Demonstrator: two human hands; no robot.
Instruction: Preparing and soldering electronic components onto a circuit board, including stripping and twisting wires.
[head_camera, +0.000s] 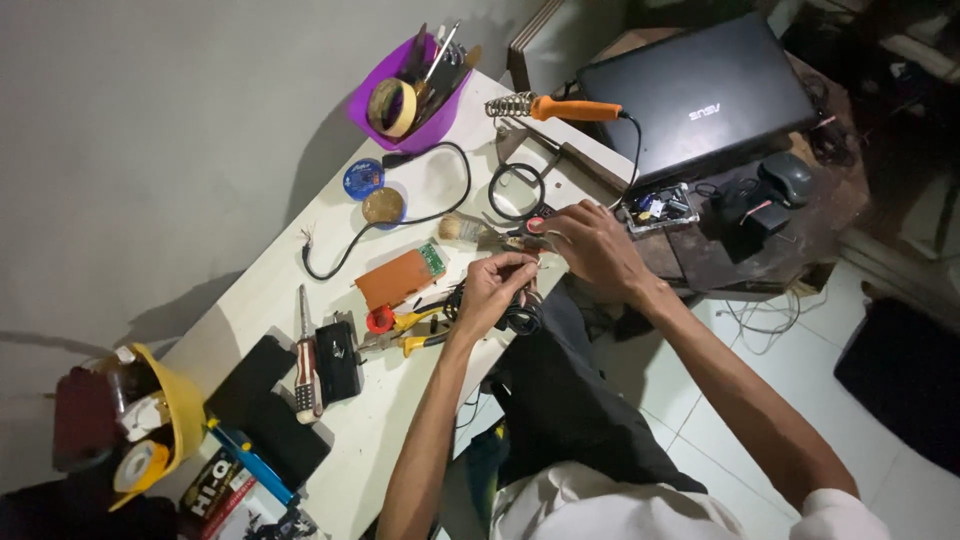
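Observation:
My left hand (492, 290) pinches a thin dark wire (527, 268) at the front edge of the white table (400, 410), fingers closed on it. My right hand (590, 243) is closed on a small red-handled tool (533, 226), held right against the left fingertips. A coil of black cable (518, 318) hangs just below the left hand. A paintbrush (465, 230) lies on the table beside both hands.
An orange-handled soldering iron (570, 109) rests in its coil stand. A purple tub (410, 95) holds tape and tools. Orange circuit board (400, 277), yellow-handled pliers (420, 330), screwdriver (304, 355), yellow bowl (170, 420), closed black laptop (700, 95) and mouse (788, 178) surround them.

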